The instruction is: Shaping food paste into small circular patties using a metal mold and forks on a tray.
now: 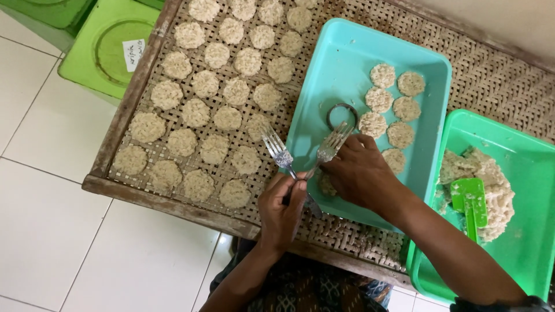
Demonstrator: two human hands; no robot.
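My left hand [281, 209] grips a metal fork [277, 151] whose tines point up over the woven bamboo tray [491, 81]. My right hand [361, 173] holds a second fork [332, 144] over the near left part of a turquoise plastic tray [341, 63]. The two fork handles cross between my hands. Several flat round rice patties [388, 107] lie in the turquoise tray, beside a small metal ring [342, 108]. One patty [327, 186] sits half hidden under my right hand.
Rows of round patties [217, 104] cover the left of the bamboo tray. A green plastic tray [529, 231] on the right holds a lump of sticky rice [491, 185] and a green spatula [470, 202]. Green stools [110, 49] stand on the white tiled floor [52, 219].
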